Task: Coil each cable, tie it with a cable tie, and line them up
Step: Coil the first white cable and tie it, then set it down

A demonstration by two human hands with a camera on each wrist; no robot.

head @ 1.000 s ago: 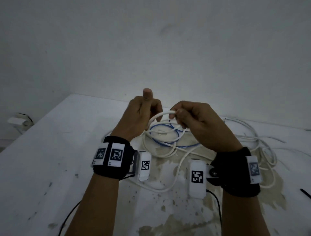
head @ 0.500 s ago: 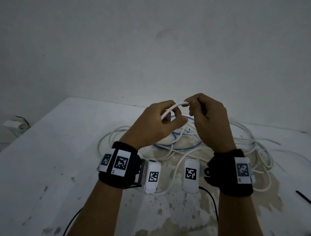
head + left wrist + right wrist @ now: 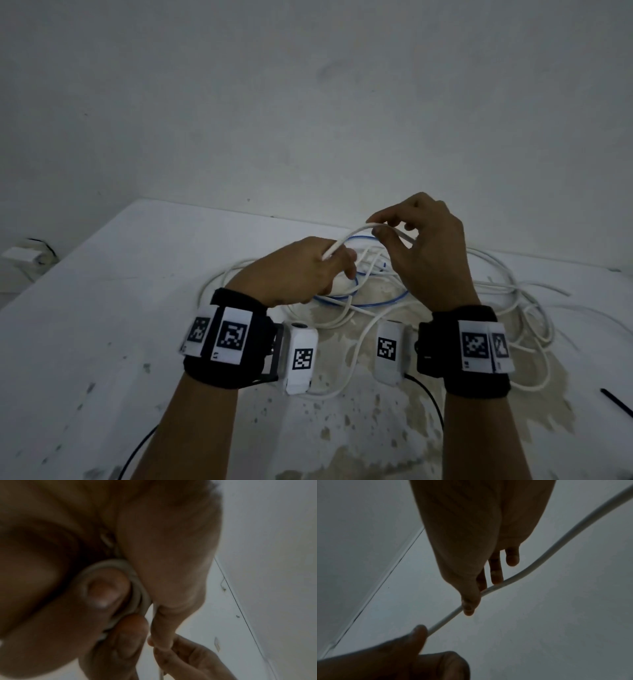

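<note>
My left hand [image 3: 308,270] grips a small coil of white cable [image 3: 135,592] above the table, with the coil's loops wrapped round its fingers in the left wrist view. A free length of the same white cable [image 3: 349,236] arcs up from it to my right hand [image 3: 411,246], which pinches it between thumb and forefinger; its other fingers are spread. In the right wrist view the cable [image 3: 522,574] runs diagonally under the thumb toward the left hand [image 3: 412,654]. A blue cable loop [image 3: 370,303] lies on the table under both hands.
A loose tangle of white cables [image 3: 513,308] spreads over the stained white table [image 3: 102,325], mostly to the right. A thin black strip [image 3: 616,402] lies near the right edge. A wall stands just behind the table, and a white box [image 3: 20,255] sits off its left side.
Both hands have shifted to the right. My right hand has risen and moved away from the left, drawing out a longer arc of white cable and spreading its fingers.
</note>
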